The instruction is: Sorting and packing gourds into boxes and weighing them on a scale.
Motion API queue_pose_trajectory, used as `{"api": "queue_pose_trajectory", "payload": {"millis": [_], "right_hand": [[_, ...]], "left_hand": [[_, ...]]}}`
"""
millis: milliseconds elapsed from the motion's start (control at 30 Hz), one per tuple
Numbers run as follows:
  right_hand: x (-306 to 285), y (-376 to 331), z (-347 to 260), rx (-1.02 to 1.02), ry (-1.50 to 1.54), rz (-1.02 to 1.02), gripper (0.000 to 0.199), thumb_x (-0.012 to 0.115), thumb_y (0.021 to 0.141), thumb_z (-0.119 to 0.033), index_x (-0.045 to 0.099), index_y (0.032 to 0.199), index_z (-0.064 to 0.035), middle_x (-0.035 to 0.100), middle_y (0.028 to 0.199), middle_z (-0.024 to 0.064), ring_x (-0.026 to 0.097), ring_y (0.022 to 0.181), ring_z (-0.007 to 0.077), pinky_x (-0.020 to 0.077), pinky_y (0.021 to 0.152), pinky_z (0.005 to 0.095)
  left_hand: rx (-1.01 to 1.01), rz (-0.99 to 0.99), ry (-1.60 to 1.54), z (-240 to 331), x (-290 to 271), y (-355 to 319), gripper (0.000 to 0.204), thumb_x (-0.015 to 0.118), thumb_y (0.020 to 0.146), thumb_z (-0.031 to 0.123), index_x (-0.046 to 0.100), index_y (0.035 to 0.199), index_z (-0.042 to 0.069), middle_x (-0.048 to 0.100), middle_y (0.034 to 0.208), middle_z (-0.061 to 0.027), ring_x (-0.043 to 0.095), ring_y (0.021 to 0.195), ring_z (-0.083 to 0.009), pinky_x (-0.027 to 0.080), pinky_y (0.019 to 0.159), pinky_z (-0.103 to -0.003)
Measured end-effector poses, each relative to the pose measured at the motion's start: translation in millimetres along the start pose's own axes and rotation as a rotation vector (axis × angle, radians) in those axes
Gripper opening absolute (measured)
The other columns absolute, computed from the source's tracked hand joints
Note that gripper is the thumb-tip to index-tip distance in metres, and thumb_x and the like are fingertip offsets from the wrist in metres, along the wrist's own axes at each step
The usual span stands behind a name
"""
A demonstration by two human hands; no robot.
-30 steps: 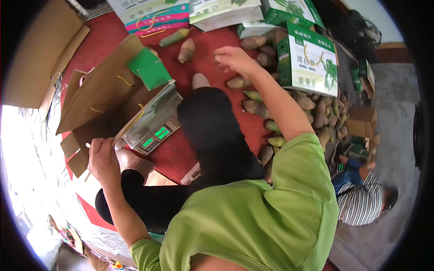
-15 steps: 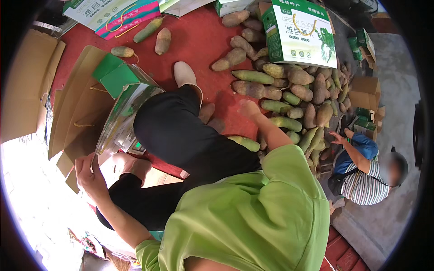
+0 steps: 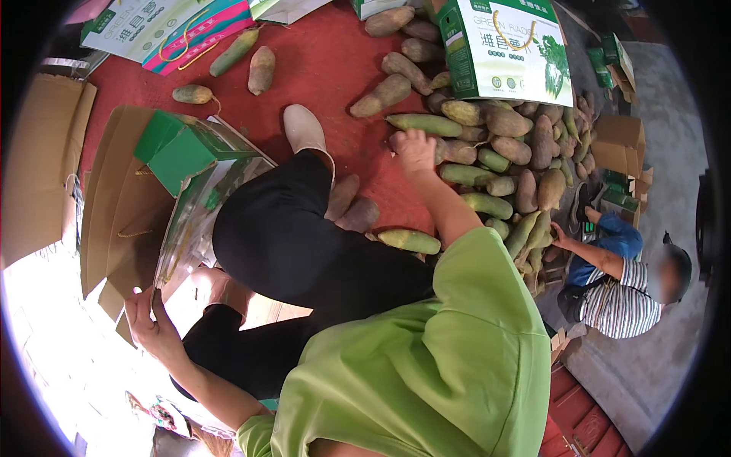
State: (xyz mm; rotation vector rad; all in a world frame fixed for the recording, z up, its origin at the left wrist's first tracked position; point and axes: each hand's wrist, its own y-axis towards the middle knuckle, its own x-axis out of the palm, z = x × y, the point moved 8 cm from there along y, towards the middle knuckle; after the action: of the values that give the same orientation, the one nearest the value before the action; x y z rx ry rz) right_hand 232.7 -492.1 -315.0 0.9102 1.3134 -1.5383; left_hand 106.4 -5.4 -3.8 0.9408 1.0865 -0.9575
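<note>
your right hand (image 3: 416, 149) far right, fingers curled on a radish (image 3: 445, 151) in the pile | your left hand (image 3: 152, 324) near left, fingers clamped on cardboard box flap (image 3: 126, 221)

Red floor mat (image 3: 335, 68) carries everything: a heap of long green-brown radishes (image 3: 502, 160) lies under and just beyond the right grip (image 3: 416, 148), against a green printed carton (image 3: 506, 49). Flattened brown cardboard (image 3: 122, 206) and an open green carton (image 3: 190, 152) lie just beyond the left grip (image 3: 152, 327); three loose radishes (image 3: 261, 68) lie farther off.
</note>
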Motion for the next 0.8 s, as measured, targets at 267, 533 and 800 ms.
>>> {"api": "queue_pose_trajectory", "payload": {"millis": [267, 533, 800], "right_hand": [[45.5, 3.5, 59.2, 0.161, -0.17, -0.161, 0.028, 0.05, 0.089, -0.018, 0.054, 0.117, -0.0169, 0.05, 0.123, 0.0019, 0.043, 0.119, 0.0195, 0.0393, 0.089, 0.0434], [79.0, -16.4, 42.9, 0.243, 0.005, -0.242, 0.036, 0.059, 0.085, -0.022, 0.05, 0.119, -0.0156, 0.051, 0.122, 0.005, 0.05, 0.116, 0.0236, 0.0426, 0.09, 0.0459], [70.7, -20.4, 39.3, 0.284, 0.003, -0.33, 0.075, 0.081, 0.063, -0.035, 0.041, 0.123, -0.0148, 0.049, 0.125, 0.0062, 0.048, 0.119, 0.0241, 0.0441, 0.09, 0.0483]], "left_hand": [[-0.007, 0.007, -0.02, 6.4, -0.5, 3.2, 0.009, 0.065, 0.082, 0.003, 0.066, 0.09, 0.0, 0.055, 0.084, -0.0088, 0.058, 0.079, -0.0246, 0.047, 0.078, -0.035], [0.04, 0.024, -0.079, 11.9, -6.5, 2.8, 0.012, 0.064, 0.077, -0.002, 0.066, 0.089, -0.001, 0.054, 0.084, -0.0108, 0.057, 0.077, -0.0263, 0.045, 0.07, -0.033], [-0.03, 0.0, -0.169, 13.7, -9.3, 5.6, 0.014, 0.063, 0.074, -0.004, 0.065, 0.088, -0.001, 0.053, 0.083, -0.0095, 0.056, 0.077, -0.0266, 0.045, 0.068, -0.033]]}}
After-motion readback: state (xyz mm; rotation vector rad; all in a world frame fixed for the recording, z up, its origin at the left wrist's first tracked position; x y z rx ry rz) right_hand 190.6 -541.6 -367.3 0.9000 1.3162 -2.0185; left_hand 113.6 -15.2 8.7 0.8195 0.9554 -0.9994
